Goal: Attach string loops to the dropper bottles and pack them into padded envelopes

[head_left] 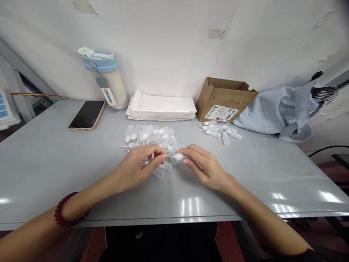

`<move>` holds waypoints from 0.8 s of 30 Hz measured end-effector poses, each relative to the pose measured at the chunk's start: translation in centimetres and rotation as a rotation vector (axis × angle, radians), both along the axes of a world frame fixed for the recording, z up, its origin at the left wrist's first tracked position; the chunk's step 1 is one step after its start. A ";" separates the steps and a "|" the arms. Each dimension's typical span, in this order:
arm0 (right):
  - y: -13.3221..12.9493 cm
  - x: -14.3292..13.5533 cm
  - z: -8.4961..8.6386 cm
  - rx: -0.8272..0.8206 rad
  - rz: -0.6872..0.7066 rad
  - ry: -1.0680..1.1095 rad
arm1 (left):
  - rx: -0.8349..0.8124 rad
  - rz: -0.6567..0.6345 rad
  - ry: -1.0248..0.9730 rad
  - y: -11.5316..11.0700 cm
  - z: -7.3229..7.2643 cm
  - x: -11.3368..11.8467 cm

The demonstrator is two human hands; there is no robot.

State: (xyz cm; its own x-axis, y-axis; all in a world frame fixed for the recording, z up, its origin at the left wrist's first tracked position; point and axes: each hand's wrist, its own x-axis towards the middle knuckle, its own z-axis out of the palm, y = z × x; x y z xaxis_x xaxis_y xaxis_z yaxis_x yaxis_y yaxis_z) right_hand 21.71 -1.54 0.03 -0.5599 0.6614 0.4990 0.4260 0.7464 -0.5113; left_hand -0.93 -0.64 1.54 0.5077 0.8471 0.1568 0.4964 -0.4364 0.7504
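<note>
A grey table (120, 209) bears a loose pile of translucent vials (147, 132), where a person's left hand (143, 163) and right hand (206, 164) nearly meet. The right thumb and fingers clamp one white-tipped vial (179, 157) between the hands; the left thumb and forefinger pinch the thin cord (170, 156) at its tip. The step appears to be handling that cord; the next move calls for a steady vial and a fine pinch.

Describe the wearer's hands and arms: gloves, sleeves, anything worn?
No gloves on the left hand or right hand. A dark red beaded bracelet circles the left forearm; the right wrist is bare. A dark sleeve edge shows on the right arm.
</note>
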 end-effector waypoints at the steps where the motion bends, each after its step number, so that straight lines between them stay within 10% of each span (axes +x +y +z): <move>1: 0.0 0.0 0.0 -0.003 0.000 0.001 | -0.003 0.003 0.002 0.0 0.0 0.0; 24: -0.2 -0.1 0.3 -0.021 -0.005 -0.024 | -0.017 -0.024 0.015 -0.1 -0.3 0.2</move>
